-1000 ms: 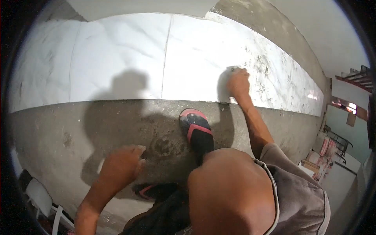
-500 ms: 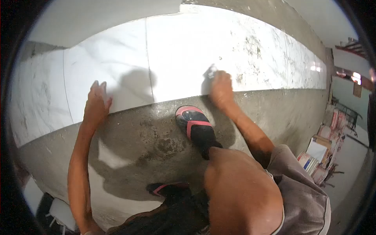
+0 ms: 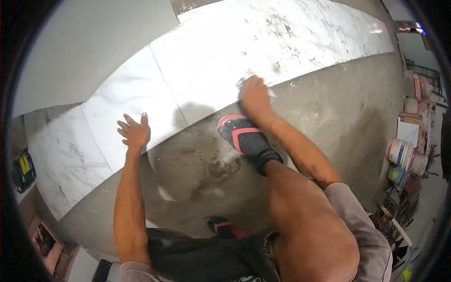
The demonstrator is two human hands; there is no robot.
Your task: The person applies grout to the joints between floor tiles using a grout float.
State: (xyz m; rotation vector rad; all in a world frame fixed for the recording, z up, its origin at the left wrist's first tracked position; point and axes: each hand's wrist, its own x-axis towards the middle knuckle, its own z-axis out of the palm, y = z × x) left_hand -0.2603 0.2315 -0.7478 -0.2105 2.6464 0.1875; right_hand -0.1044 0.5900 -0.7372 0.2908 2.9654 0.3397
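White marble-look tiles point(image 3: 124, 94) run in a band across the upper part of the view, with thin joint lines and dark smudges at the upper right. My left hand point(image 3: 134, 131) is on or just over a tile near its lower edge, fingers spread, holding nothing. Farther right, my right hand point(image 3: 256, 97) is closed at the tile's lower edge, around something pale and crumpled, perhaps a cloth or plastic, that shows at its fingertips. Bright glare hides detail on the tile by it.
Below the tiles lies grey concrete point(image 3: 329, 108), where my foot in a black sock and pink-strapped sandal point(image 3: 246, 134) stands. Stacked buckets point(image 3: 400, 152) are at the right. A dark case with a yellow label point(image 3: 24, 164) lies at the far left.
The view has turned, so the tile band now slants up to the right. My left hand has spread its fingers more. My right hand remains closed at the tile edge.
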